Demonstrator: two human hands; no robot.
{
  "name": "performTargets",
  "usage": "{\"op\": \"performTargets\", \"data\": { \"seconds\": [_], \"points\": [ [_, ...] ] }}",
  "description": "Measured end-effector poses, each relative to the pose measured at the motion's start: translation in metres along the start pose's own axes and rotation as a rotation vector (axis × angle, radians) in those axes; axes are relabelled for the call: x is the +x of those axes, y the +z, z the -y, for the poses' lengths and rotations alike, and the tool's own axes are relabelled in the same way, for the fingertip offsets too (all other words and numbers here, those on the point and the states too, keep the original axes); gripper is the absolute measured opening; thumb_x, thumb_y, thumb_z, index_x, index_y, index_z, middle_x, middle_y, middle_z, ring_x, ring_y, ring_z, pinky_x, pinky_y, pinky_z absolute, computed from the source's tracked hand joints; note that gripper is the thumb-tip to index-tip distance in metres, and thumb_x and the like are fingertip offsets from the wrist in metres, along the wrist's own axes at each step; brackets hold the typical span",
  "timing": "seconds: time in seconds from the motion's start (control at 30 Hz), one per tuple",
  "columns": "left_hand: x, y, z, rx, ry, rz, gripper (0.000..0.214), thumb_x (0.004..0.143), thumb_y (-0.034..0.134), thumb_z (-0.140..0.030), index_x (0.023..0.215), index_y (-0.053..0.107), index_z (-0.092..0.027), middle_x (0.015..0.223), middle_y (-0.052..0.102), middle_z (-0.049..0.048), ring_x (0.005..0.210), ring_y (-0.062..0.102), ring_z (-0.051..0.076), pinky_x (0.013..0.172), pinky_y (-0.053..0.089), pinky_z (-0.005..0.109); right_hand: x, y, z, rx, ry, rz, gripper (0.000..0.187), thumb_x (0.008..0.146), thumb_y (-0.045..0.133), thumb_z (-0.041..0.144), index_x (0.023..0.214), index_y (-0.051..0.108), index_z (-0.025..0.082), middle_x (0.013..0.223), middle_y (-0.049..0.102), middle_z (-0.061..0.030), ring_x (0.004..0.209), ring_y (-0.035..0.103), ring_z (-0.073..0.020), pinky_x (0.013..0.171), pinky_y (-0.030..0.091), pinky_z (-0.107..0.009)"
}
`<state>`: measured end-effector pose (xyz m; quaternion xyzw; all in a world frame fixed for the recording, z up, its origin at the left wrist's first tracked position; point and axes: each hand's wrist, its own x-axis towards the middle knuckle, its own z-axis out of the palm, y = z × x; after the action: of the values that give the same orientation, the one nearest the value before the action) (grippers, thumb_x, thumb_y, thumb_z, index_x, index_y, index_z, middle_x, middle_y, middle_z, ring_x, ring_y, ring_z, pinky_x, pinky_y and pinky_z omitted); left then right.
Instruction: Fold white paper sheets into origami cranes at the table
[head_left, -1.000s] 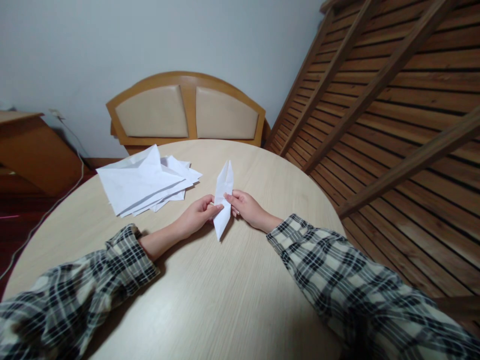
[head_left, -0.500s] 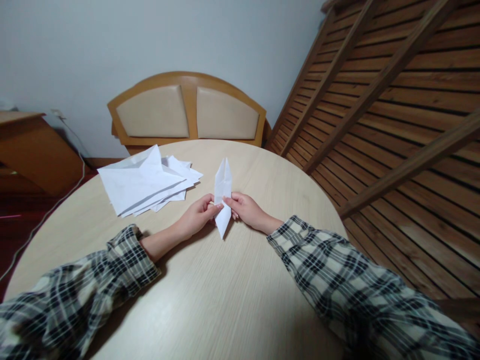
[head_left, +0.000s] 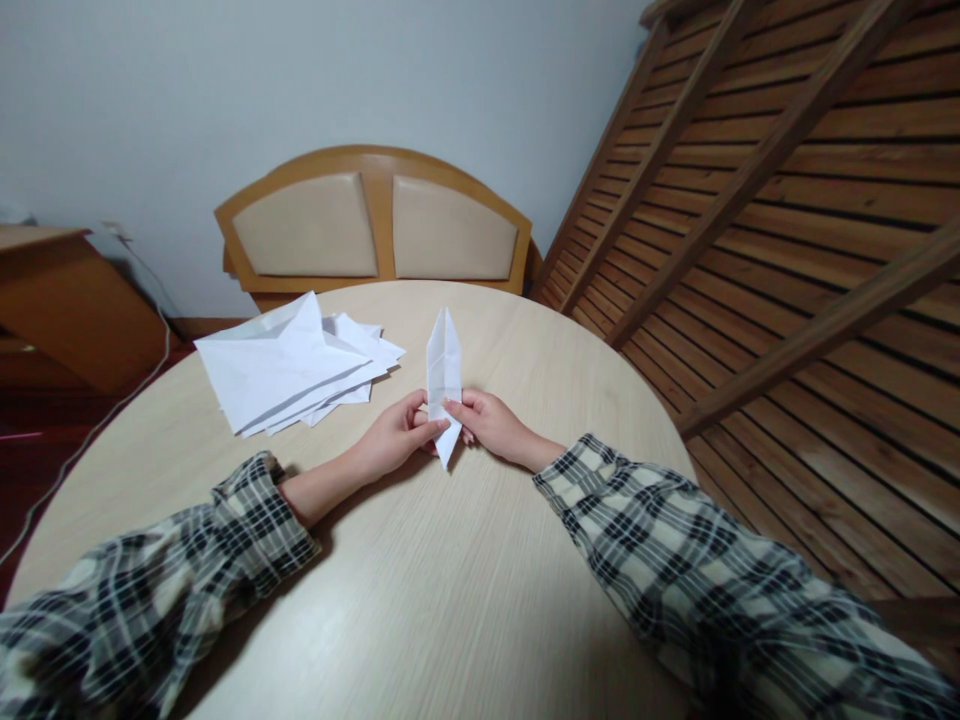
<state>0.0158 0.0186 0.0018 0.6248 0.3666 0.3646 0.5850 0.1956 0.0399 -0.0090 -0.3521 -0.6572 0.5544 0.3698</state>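
Observation:
A narrow piece of folded white paper (head_left: 444, 360), pointed at both ends, is held just above the middle of the table. My left hand (head_left: 397, 434) pinches its left edge, the thumb lying across the lower part. From the right, my right hand (head_left: 491, 426) grips it too, with the thumb pressed on the front. The fingers behind the paper are partly hidden. A pile of white paper sheets (head_left: 277, 368), some with folds, lies on the table to the left, beyond my left hand.
The round, light wooden table (head_left: 420, 580) stretches under both arms. Behind it stands a wooden headboard (head_left: 386, 225) with two beige padded panels against the wall. A slatted wooden frame (head_left: 750, 250) leans on the right. At the left is a wooden cabinet (head_left: 75, 310) with a cable beside it.
The folded paper has shifted slightly up and away in my hands. Its far end, split in two points before, now shows a single point. Both hands keep their places.

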Motion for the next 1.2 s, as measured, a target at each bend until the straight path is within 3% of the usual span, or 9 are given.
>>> {"op": "performTargets", "data": {
  "seconds": [0.27,0.63,1.2],
  "points": [
    [0.001,-0.003,0.009,-0.021,-0.017,0.076,0.033,0.083,0.073,-0.032,0.101,0.05,-0.016,0.08,0.073,0.0051,0.068,0.066,0.015,0.066,0.05,0.028,0.002,0.0,0.002,0.011,0.021,-0.106,0.027,0.096,0.054,0.039,0.083,0.058,0.017,0.053,0.048,0.0059,0.043,0.041,-0.0076,0.039,0.03,-0.021],
    [0.002,-0.002,0.014,-0.093,0.027,0.063,0.034,0.087,0.071,-0.03,0.107,0.048,-0.015,0.083,0.072,0.0067,0.068,0.066,0.015,0.067,0.052,0.031,0.002,-0.003,-0.003,0.05,0.025,-0.077,0.038,0.098,0.048,0.052,0.078,0.05,0.02,0.05,0.048,0.007,0.043,0.045,-0.0078,0.041,0.035,-0.019],
    [0.003,-0.005,0.017,-0.111,0.032,0.208,0.051,0.08,0.078,-0.023,0.122,0.049,-0.015,0.089,0.069,0.006,0.073,0.063,0.013,0.066,0.049,0.026,0.002,-0.004,-0.003,0.038,0.018,-0.123,0.038,0.097,0.05,0.053,0.079,0.05,0.02,0.054,0.046,0.0074,0.044,0.041,-0.0074,0.042,0.03,-0.022]
  ]
}}
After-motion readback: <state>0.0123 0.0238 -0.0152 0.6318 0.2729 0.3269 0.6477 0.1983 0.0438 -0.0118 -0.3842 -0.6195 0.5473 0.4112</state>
